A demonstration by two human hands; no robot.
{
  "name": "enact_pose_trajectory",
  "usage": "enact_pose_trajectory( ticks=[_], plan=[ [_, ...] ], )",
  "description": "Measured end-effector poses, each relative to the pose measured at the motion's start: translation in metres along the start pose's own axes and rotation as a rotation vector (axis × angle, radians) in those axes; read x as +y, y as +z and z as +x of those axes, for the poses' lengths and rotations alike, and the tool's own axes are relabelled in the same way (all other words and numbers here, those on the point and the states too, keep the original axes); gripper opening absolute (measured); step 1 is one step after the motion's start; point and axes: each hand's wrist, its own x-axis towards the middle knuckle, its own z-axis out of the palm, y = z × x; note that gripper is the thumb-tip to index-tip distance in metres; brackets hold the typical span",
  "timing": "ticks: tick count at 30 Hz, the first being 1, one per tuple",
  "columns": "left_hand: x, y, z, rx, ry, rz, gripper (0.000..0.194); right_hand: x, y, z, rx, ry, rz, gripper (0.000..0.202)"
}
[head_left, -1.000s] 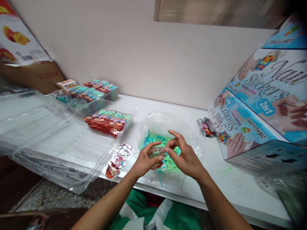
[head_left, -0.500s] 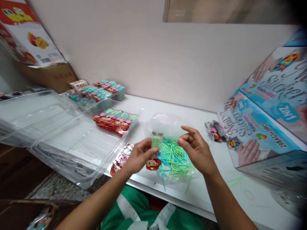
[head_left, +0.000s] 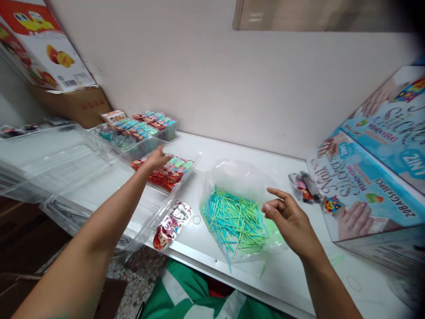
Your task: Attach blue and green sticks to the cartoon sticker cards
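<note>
The 2 bare hands are well apart, with the open, clear plastic bag (head_left: 241, 177) of thin green and blue plastic sticks (head_left: 235, 223) lying between them on the white tabletop (head_left: 255, 155). The left hand (head_left: 158, 159) is over the far left part of a row of small, flat packets (head_left: 169, 177) with red cartoon heads and green ends, gathered in a clear plastic tray. These packets lie forward and to the left of the bag; the row runs left to right, while each packet's long axis slants from its red head, nearer the person, to its green end, farther off. The left hand is by far the nearer to them, its arm stretched long and diagonally, palm turned down, fingers pointing away to the right. Whether its fingertips grip a packet I cannot tell. The right hand (head_left: 289, 221) hangs beside the bag's right edge, nearer the sticks, with its forearm rising from the lower right, fingers loosely curled, thumb apart and nothing visible in its grasp. Left of the bag, 1 flat, shiny, red and pink cartoon packet (head_left: 172, 225) lies alone near the table's front edge, slanting the same way.
</note>
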Motion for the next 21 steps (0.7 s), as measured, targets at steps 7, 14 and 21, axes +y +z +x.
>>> enact_pose_trajectory(
  ticks=[7,14,21],
  plan=[
    [0.025,0.005,-0.125,-0.131,0.260,-0.092,0.037,0.009,0.009,0.001,-0.066,0.013,-0.023,0.035],
    [-0.021,0.097,-0.226,-0.198,0.189,0.589,0.045,-0.003,0.015,-0.008,-0.203,-0.013,-0.062,0.031],
    [-0.038,0.109,-0.217,-0.147,0.173,0.752,0.035,0.018,-0.012,-0.020,-0.138,0.047,-0.091,0.031]
  ],
)
